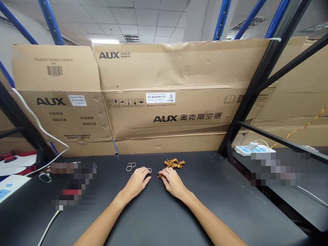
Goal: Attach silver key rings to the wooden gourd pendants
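My left hand (137, 180) rests on the dark tabletop, thumb apart from its other fingers. Its fingertips lie at thin silver rings (149, 169), which they partly cover. Just left of them, several more silver rings (131, 165) lie close together. My right hand (172, 180) has its thumb and fingers curled round the small-beaded end of a brown wooden bead string (176, 163). The larger, shiny beads lie bunched on the table beyond that hand. Part of the string under my fingers is hidden.
Tall cardboard boxes (164, 75) wall off the back of the black table (159, 218). Black rack posts (229, 143) rise on both sides. White cables (48, 225) and blurred items lie at left; a white power strip (244, 150) sits beyond the right post.
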The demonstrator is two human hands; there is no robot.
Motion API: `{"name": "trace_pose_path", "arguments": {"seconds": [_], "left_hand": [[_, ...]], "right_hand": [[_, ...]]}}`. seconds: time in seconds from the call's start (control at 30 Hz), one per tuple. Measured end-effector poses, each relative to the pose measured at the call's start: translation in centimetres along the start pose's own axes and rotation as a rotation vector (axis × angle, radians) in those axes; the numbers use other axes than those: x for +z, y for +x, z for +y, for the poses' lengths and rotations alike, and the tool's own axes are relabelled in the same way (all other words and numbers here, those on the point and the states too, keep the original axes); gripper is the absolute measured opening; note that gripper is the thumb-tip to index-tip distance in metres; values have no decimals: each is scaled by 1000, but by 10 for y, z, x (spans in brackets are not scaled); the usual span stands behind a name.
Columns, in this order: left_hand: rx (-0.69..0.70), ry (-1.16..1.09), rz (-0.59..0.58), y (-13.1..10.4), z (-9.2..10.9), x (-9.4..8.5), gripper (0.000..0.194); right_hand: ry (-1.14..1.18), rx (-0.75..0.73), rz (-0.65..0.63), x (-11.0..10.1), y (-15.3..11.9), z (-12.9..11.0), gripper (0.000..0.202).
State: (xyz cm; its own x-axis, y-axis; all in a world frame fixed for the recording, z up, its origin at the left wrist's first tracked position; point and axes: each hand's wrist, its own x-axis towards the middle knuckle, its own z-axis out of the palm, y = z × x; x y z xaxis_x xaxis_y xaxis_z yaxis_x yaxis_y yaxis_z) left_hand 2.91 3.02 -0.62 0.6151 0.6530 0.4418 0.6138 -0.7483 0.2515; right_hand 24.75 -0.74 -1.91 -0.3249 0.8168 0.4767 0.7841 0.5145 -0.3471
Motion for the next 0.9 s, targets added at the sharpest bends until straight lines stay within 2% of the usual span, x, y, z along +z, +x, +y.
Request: {"name": "trace_pose_path", "arguments": {"seconds": [0.1,0.3,0.47,0.67,0.9], "left_hand": [[17,0,19,2,3,0,13],[52,154,-30,2,8,5,23],[55,288,-89,2,12,1,23],[21,198,-82,2,17,-3,20],[56,224,-64,-1,14,5,22]], "right_hand": [[33,-7,7,0,0,-1,24],[124,-11,35,-1,0,-3,23],[187,-3,61,0,-1,-2,22],[204,27,28,-3,0,-4,21],[166,19,28,-4,0,-6,22]]}}
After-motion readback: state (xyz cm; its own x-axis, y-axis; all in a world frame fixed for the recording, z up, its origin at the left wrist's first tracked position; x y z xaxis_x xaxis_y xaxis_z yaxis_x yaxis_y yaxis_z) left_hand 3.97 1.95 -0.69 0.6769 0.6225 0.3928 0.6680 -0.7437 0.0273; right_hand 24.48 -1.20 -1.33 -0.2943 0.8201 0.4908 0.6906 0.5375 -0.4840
